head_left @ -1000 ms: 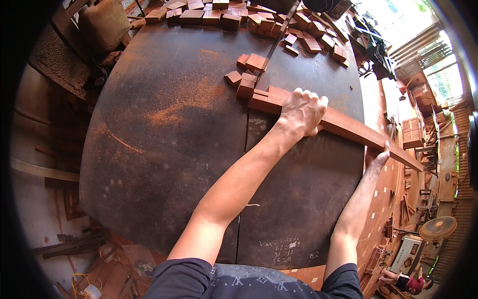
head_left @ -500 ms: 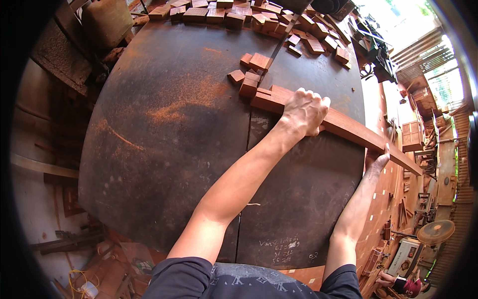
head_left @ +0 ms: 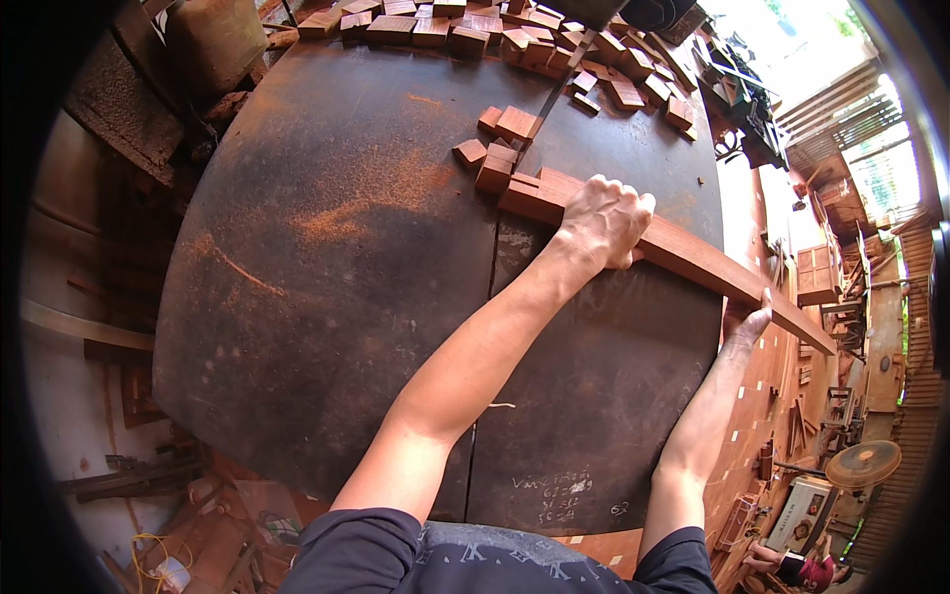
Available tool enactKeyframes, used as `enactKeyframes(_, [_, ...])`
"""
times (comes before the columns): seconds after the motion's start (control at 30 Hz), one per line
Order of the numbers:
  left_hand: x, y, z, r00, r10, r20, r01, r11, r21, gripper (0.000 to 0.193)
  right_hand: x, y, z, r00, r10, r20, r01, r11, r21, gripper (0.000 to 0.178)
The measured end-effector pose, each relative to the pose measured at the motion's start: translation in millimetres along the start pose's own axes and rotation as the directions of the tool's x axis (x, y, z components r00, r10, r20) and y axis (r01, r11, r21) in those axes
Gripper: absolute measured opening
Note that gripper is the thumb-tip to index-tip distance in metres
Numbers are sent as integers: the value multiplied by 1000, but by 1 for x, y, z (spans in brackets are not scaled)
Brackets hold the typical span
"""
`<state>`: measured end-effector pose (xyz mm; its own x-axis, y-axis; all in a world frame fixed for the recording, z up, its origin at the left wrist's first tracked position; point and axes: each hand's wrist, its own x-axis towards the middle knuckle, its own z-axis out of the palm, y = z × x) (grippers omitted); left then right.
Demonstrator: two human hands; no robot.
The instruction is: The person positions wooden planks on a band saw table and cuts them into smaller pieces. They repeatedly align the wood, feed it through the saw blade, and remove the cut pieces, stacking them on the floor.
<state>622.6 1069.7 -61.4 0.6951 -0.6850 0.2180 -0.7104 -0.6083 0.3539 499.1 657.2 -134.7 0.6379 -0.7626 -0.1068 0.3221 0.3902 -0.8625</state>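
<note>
A long reddish-brown wooden bar (head_left: 693,259) lies slantwise across the dark metal saw table (head_left: 327,346), its right part jutting past the table's edge. My left hand (head_left: 606,223) is closed over the bar, knuckles up. Farther right, just off the edge, my right hand (head_left: 750,319) grips the bar from below, the thumb on its near side. The bar's left end reaches the thin saw blade (head_left: 554,104), which comes down from the top. Beside the blade, several small cut blocks (head_left: 495,170) sit close to that end.
Many wooden blocks (head_left: 430,33) are heaped along the table's far edge. Orange sawdust (head_left: 341,213) is spread over the left half. A narrow slot (head_left: 482,346) runs toward me. At the lower right, beyond the table, are a round fan (head_left: 863,463) and another person (head_left: 816,572).
Almost nothing differs; both hands keep their grip on the wooden bar, and the view has shifted very slightly.
</note>
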Motion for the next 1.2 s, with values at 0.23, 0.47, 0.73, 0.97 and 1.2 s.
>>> enactKeyframes(0.23, [1, 1, -1, 1000, 8, -1, -8, 1000, -1, 51, 0, -2, -2, 999, 10, -32, -10, 1000, 6, 59])
enactKeyframes(0.47, [1, -1, 0, 1000, 12, -10, -12, 1000, -1, 52, -5, -2, 5, 999, 7, -44, -8, 1000, -9, 56])
enactKeyframes(0.73, [1, -1, -1, 1000, 8, -20, -8, 1000, 3, 51, -7, 0, 7, 998, -13, -59, 11, 1000, -27, 55])
enactKeyframes(0.97, [-14, 16, 5, 999, -17, -45, 18, 999, 32, 49, -4, -1, 2, 995, -4, -102, -1, 999, -50, 60])
enactKeyframes(1.2, [-59, 49, 13, 960, 3, -279, 4, 1000, 23, 53, -5, -34, -8, 956, -249, -152, 248, 968, -29, 59])
